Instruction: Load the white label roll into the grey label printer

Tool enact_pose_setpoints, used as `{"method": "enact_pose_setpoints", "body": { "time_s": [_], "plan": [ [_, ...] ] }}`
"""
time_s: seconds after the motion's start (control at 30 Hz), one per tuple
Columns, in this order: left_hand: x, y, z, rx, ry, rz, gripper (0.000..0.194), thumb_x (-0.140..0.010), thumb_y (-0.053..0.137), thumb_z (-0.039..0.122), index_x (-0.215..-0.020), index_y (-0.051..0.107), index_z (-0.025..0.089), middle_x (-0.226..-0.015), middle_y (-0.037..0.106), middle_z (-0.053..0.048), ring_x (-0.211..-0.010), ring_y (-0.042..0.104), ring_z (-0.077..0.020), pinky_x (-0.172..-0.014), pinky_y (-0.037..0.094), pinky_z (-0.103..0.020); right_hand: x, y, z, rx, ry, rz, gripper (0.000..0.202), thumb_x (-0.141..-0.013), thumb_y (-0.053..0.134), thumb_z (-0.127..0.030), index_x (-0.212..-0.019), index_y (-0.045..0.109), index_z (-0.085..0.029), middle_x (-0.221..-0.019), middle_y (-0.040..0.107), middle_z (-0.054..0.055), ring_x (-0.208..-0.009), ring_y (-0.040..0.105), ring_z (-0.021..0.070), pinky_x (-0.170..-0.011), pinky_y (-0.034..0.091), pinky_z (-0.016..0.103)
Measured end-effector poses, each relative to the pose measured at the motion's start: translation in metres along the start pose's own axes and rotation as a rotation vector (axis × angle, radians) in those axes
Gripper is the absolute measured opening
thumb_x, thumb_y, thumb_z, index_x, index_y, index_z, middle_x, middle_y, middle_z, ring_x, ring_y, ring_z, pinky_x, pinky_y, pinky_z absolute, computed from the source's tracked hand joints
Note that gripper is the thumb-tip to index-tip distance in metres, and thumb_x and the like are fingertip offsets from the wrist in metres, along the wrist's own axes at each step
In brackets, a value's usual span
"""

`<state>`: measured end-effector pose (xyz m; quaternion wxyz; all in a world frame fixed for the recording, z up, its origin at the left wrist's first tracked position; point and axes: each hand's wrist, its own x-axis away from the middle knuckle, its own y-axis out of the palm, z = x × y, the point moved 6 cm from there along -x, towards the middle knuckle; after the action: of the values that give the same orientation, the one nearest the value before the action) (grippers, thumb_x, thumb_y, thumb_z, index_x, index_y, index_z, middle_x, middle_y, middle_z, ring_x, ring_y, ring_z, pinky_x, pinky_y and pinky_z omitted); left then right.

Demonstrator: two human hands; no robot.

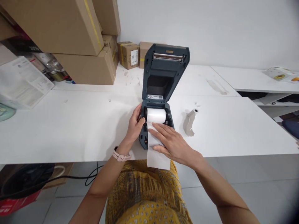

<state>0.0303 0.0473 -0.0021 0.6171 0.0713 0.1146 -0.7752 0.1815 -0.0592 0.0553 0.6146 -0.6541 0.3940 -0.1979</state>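
Observation:
A dark blue-grey label printer stands at the table's front edge with its lid raised. Inside it sits a white label roll between two black holders. The roll's loose paper strip runs over the printer's front and hangs past the table edge. My left hand is closed around the printer's left side, its thumb by the left roll holder. Stretched out, the fingers of my right hand lie on the paper strip just in front of the roll.
On the white table, an empty core with torn paper lies right of the printer. Cardboard boxes are stacked at the back left, near a clear plastic bag. A sticker roll lies far right. Below left runs a black cable.

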Motion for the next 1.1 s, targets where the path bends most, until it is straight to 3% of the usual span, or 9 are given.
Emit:
{"method": "enact_pose_setpoints", "body": {
  "time_s": [0.17, 0.43, 0.6, 0.7, 0.77, 0.87, 0.93, 1.0, 1.1],
  "plan": [
    [0.0, -0.001, 0.003, 0.007, -0.002, 0.011, 0.068, -0.099, 0.056, 0.039, -0.161, 0.034, 0.024, -0.172, 0.037, -0.011, -0.159, 0.035, -0.0274, -0.132, 0.03, -0.045, -0.002, 0.012, -0.007, 0.04, 0.039, -0.005, 0.077, -0.102, 0.041, -0.068, -0.155, 0.049, -0.012, -0.165, 0.044, 0.023, -0.151, 0.048, 0.0411, -0.119, 0.047, 0.061],
    [0.001, -0.002, 0.003, -0.024, -0.039, 0.013, 0.06, -0.101, 0.054, 0.037, -0.158, 0.041, 0.025, -0.17, 0.041, -0.009, -0.157, 0.039, -0.0264, -0.131, 0.031, -0.044, 0.009, 0.036, -0.048, 0.125, 0.16, 0.131, 0.113, -0.089, 0.064, -0.07, -0.17, 0.009, -0.012, -0.171, 0.029, 0.029, -0.162, 0.024, 0.0435, -0.124, 0.042, 0.062],
    [0.012, 0.0, 0.009, -0.05, -0.086, 0.012, 0.059, -0.102, 0.053, 0.037, -0.159, 0.041, 0.029, -0.17, 0.041, -0.008, -0.157, 0.039, -0.0277, -0.13, 0.033, -0.048, 0.021, 0.034, -0.053, 0.083, 0.159, 0.08, 0.11, -0.086, 0.076, -0.062, -0.168, 0.021, -0.015, -0.172, 0.028, 0.026, -0.162, 0.026, 0.042, -0.124, 0.044, 0.059],
    [0.037, 0.007, 0.035, -0.284, -0.011, 0.012, 0.06, -0.104, 0.053, 0.037, -0.161, 0.04, 0.03, -0.178, 0.019, -0.005, -0.166, 0.015, -0.0303, -0.134, 0.019, -0.056, 0.025, 0.027, -0.054, 0.041, 0.116, 0.041, 0.105, -0.084, 0.079, -0.06, -0.166, 0.031, -0.013, -0.171, 0.03, 0.026, -0.16, 0.03, 0.0429, -0.124, 0.045, 0.06],
    [0.054, 0.019, 0.058, -0.504, 0.146, -0.089, 0.053, -0.106, 0.05, 0.036, -0.159, 0.046, 0.03, -0.178, 0.021, -0.004, -0.167, 0.01, -0.0312, -0.135, 0.005, -0.062, 0.028, 0.017, -0.052, 0.004, 0.083, 0.0, 0.097, -0.086, 0.077, -0.06, -0.163, 0.039, -0.014, -0.168, 0.038, 0.025, -0.158, 0.035, 0.0423, -0.124, 0.045, 0.061],
    [0.07, 0.039, 0.076, -0.661, 0.301, -0.325, 0.046, -0.11, 0.039, 0.035, -0.153, 0.054, 0.03, -0.164, 0.05, -0.007, -0.159, 0.036, -0.0298, -0.133, 0.002, -0.066, 0.03, -0.009, -0.04, -0.152, 0.021, -0.073, 0.075, -0.091, 0.069, -0.061, -0.156, 0.053, -0.026, -0.156, 0.059, 0.014, -0.152, 0.048, 0.0367, -0.121, 0.05, 0.059],
    [0.073, 0.043, 0.077, -0.717, 0.328, -0.398, 0.046, -0.111, 0.038, 0.04, -0.152, 0.055, 0.027, -0.157, 0.058, -0.009, -0.154, 0.045, -0.0302, -0.133, 0.006, -0.067, 0.028, -0.038, -0.025, -0.349, -0.025, -0.053, 0.053, -0.096, 0.066, -0.057, -0.145, 0.064, -0.036, -0.139, 0.074, 0.005, -0.136, 0.066, 0.0302, -0.111, 0.06, 0.05],
    [0.075, 0.046, 0.073, -0.782, 0.356, -0.402, 0.05, -0.109, 0.042, 0.046, -0.153, 0.054, 0.023, -0.158, 0.056, -0.012, -0.155, 0.044, -0.0317, -0.133, 0.012, -0.065, 0.019, -0.073, 0.004, -0.509, 0.029, 0.13, 0.032, -0.101, 0.064, -0.046, -0.131, 0.073, -0.038, -0.123, 0.081, 0.0, -0.116, 0.077, 0.0239, -0.1, 0.065, 0.04],
    [0.088, 0.053, 0.07, -0.899, 0.432, -0.353, 0.059, -0.107, 0.048, 0.048, -0.156, 0.048, 0.015, -0.162, 0.05, -0.018, -0.157, 0.04, -0.0342, -0.132, 0.025, -0.058, -0.004, -0.124, 0.065, -0.417, 0.262, 0.632, 0.038, -0.105, 0.055, -0.051, -0.134, 0.068, -0.031, -0.141, 0.071, 0.004, -0.135, 0.066, 0.0248, -0.116, 0.053, 0.044]
  ]
}}
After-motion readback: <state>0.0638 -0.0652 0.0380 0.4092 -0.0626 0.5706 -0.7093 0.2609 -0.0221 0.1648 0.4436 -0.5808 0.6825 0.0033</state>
